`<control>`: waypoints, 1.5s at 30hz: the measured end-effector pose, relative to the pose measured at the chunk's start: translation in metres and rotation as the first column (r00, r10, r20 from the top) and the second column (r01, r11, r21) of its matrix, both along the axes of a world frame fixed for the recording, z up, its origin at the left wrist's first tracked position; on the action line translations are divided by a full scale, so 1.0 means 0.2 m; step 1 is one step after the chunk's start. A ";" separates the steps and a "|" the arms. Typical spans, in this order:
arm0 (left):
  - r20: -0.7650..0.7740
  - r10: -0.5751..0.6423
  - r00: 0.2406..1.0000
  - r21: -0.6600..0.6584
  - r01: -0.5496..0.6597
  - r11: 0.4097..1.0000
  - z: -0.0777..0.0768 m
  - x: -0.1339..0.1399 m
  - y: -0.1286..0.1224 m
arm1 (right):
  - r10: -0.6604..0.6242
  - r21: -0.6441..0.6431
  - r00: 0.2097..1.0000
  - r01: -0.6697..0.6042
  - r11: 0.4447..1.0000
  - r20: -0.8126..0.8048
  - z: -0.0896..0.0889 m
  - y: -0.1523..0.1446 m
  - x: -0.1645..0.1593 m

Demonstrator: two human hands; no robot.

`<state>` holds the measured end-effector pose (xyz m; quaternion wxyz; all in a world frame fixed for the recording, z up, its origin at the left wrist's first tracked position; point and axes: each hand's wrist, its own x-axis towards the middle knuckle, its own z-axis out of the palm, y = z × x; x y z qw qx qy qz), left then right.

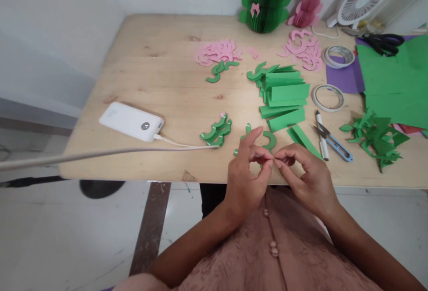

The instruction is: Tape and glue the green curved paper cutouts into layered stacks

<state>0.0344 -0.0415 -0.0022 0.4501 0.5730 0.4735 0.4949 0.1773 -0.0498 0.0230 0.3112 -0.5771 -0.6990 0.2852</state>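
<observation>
Near the table's front edge, my left hand [249, 170] and my right hand [304, 175] meet with thumb and forefinger pinched at the same spot. Whatever lies between the fingertips is too small to make out. Just behind the hands is a curved green paper piece [269, 140], with other green bits partly hidden by my left hand. To the left sits a small pile of green paper cutouts with white strips [217, 131]. Folded green paper strips [288, 92] lie stacked beyond my right hand.
A white power bank [131, 120] with a cable lies left. Small scissors [334, 143], a marker [321, 132] and tape rolls [328, 97] are right. Pink cutouts [219, 52], a green honeycomb paper tree [265, 1] and a white fan [364, 0] stand farther back.
</observation>
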 end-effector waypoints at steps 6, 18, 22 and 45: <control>-0.016 0.002 1.000 0.003 -0.002 1.000 0.00 0.00 0.00 | 0.036 0.101 0.992 -0.048 0.994 0.122 -0.01 0.00 -0.01; 0.019 0.036 0.999 -0.009 -0.036 0.999 -0.04 -0.05 -0.02 | -0.166 -0.130 0.979 0.150 0.980 -0.121 -0.05 -0.06 0.10; -0.068 0.085 0.994 0.023 -0.084 0.996 -0.07 -0.11 -0.06 | -0.295 -0.182 0.953 0.280 0.943 -0.063 -0.04 -0.17 0.27; 0.060 0.124 0.990 -0.093 -0.119 0.989 -0.13 -0.17 -0.11 | -0.711 -0.197 0.432 0.899 0.392 0.554 -0.62 -0.99 1.18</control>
